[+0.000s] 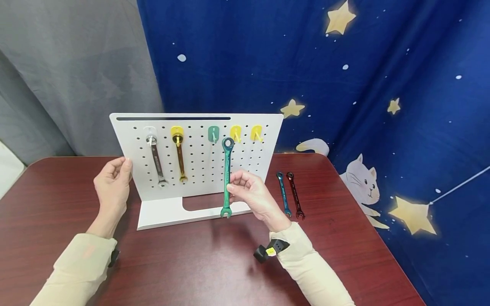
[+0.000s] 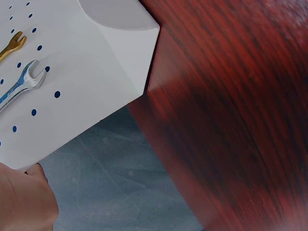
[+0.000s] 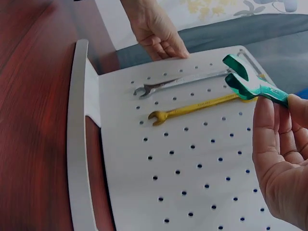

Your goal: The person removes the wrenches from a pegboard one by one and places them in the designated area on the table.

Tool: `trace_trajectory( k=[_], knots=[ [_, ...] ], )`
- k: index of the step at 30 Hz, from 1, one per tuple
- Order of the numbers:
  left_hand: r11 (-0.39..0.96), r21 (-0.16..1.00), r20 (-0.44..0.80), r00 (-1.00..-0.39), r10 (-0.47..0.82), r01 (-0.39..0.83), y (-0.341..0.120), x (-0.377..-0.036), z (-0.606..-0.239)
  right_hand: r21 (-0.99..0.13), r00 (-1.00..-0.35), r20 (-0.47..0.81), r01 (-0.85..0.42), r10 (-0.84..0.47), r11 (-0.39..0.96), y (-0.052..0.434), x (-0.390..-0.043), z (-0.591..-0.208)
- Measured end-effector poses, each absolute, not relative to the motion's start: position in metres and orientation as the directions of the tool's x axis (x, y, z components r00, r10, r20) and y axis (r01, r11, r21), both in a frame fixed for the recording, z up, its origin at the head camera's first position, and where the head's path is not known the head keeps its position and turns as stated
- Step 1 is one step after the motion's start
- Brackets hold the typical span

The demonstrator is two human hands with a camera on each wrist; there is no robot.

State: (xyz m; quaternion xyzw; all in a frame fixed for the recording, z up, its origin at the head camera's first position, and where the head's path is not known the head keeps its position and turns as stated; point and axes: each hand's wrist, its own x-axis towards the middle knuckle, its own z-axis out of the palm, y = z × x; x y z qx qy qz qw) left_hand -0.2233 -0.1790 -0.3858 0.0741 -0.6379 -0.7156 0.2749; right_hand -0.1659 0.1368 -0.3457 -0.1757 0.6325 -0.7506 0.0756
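Fingers [image 1: 238, 182] of the right hand [image 1: 254, 196] pinch the green wrench [image 1: 227, 176] mid-shaft, upright at frame centre.

Its ring end sits just below and right of the green hook [image 1: 213, 133], its open end low over the pegboard [image 1: 199, 170] foot. Left of it hang a silver wrench [image 1: 156, 161] and a gold wrench [image 1: 180, 159]; two yellow hooks [image 1: 246, 133] stand to its upper right. At the board's left edge the left hand [image 1: 112, 182] rests with loosely bent fingers touching it. Blue wrench [image 1: 283, 194] and red wrench [image 1: 295, 195] lie side by side on the dark red worktop [image 1: 191, 263], right of the hand, with bare wood in the foreground. Starry blue cloth [image 1: 383, 85] and grey curtain [image 1: 76, 76] fill the background.
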Motion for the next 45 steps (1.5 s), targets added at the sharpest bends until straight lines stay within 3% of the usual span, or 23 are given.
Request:
trace_trajectory(
  k=[29,45],
  knots=[
    [0.001,0.947,0.282,-0.832,-0.477,0.32,-0.179,-0.223,-0.386,-0.998,-0.993,0.054,-0.051,-0.1,-0.027,0.231,-0.165,-0.377],
    [0.039,0.945,0.303,-0.829,-0.469,0.324,-0.177,-0.22,-0.384,-0.999,-1.0,-0.03,0.03,0.006,-0.041,0.286,-0.172,-0.39]
  ],
)
